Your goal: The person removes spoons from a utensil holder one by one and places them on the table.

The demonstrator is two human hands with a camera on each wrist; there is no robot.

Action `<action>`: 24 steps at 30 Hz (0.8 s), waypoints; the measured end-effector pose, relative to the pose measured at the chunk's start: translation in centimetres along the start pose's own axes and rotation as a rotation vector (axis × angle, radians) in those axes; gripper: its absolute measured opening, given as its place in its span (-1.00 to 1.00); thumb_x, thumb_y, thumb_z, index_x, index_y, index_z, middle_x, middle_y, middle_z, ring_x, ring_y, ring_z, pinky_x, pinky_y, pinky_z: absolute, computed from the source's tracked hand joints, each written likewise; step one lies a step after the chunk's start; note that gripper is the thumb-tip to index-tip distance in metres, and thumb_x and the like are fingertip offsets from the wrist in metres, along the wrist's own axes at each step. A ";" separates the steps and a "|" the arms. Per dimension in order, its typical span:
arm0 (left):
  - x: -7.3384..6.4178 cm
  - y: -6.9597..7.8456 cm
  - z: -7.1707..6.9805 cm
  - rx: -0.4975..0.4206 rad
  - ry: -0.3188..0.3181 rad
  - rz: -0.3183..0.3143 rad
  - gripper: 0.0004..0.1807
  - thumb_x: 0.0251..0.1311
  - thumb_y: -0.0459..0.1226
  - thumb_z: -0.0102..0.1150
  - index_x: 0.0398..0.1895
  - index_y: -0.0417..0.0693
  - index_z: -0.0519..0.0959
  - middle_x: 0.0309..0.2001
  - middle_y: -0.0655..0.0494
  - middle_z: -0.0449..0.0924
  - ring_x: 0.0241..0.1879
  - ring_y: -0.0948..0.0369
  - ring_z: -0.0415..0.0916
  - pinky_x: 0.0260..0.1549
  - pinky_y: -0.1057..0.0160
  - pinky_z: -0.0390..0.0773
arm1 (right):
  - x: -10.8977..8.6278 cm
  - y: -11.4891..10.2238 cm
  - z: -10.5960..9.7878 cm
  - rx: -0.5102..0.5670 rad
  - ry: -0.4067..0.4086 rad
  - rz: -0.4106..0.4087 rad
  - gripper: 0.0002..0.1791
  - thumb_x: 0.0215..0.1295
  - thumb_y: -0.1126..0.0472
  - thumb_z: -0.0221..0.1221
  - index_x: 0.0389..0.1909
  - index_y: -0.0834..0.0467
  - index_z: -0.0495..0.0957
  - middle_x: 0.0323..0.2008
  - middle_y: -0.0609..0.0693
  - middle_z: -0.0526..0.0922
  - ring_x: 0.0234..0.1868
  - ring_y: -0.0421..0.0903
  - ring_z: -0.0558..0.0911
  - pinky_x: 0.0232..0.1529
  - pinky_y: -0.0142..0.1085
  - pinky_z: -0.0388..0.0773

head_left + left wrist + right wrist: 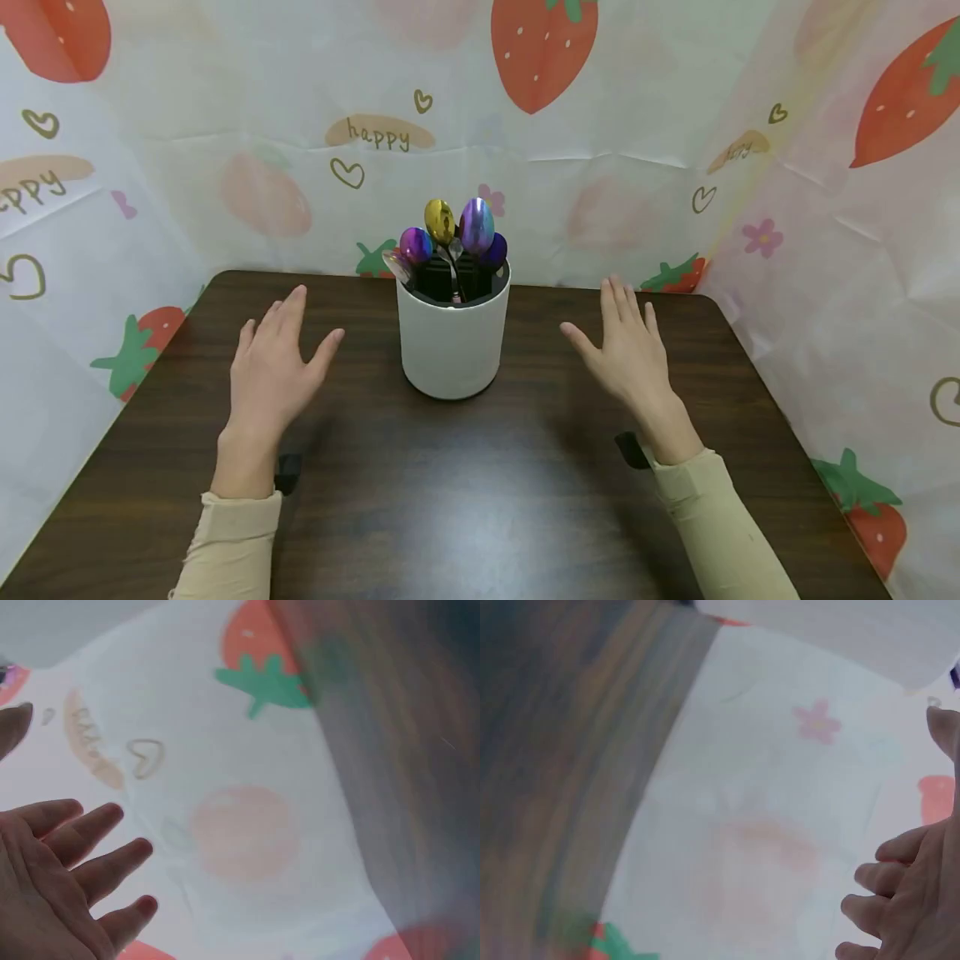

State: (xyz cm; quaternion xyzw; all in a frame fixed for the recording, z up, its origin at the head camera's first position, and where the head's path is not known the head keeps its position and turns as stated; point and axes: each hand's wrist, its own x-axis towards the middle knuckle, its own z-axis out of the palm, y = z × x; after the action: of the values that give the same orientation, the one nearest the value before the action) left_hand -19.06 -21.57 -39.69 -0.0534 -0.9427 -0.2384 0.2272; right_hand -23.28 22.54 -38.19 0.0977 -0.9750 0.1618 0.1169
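A white cylindrical utensil holder (452, 350) with a black inside stands upright toward the back of the table. Several shiny spoons rise from it, bowls up: a gold spoon (439, 221), a large blue-purple spoon (477, 225), a smaller purple spoon (416, 246) and a silver one at the left rim. To the left of the holder, my left hand (273, 367) is held with fingers straight and thumb spread. My right hand (628, 354) mirrors it on the other side, fingers extended, thumb toward the holder. Both hands are apart from the holder and hold nothing.
The dark wood-grain table (450, 517) has rounded back corners. Behind it and along both sides hangs a white cloth (630, 108) printed with strawberries, hearts and flowers. A small black wrist device (633, 450) shows at the right wrist, another at the left.
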 end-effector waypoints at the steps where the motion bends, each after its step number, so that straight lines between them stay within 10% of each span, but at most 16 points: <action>1: 0.2 0.4 0.0 -0.027 0.027 0.007 -0.17 0.49 0.10 0.12 0.63 -0.15 0.16 0.48 -0.28 0.34 0.45 -0.26 0.28 0.50 -0.35 0.06 | 0.2 -0.4 -0.2 0.003 0.005 -0.010 0.12 0.48 -0.52 -0.15 0.68 0.22 -0.20 0.68 0.18 -0.16 0.67 0.16 -0.15 0.64 0.14 -0.35; 8: 2.0 3.5 0.1 -0.232 0.206 0.019 -0.41 0.50 -0.07 0.18 0.49 -0.09 0.45 0.31 -0.10 0.58 0.25 -0.16 0.55 0.00 -0.37 0.58 | 1.7 -3.3 -1.2 0.019 0.002 -0.058 0.18 0.44 -0.56 -0.17 0.67 0.26 -0.20 0.68 0.16 -0.19 0.68 0.12 -0.18 0.65 0.07 -0.32; 24: 5.2 8.4 1.3 -0.603 0.346 0.038 -0.66 0.43 -0.34 0.24 0.17 -0.35 0.62 -0.13 -0.21 0.65 -0.24 0.03 0.65 -0.25 0.51 0.55 | 4.5 -8.9 -1.1 0.012 -0.080 -0.155 0.15 0.45 -0.59 -0.33 0.68 0.21 -0.21 0.69 0.12 -0.21 0.68 0.06 -0.20 0.66 0.00 -0.31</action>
State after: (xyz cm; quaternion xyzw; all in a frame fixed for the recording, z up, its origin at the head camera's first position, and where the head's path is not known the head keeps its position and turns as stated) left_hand -22.47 -13.58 -34.80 -0.0944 -0.7761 -0.5075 0.3621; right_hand -25.37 13.99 -33.43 0.1800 -0.9674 0.1541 0.0894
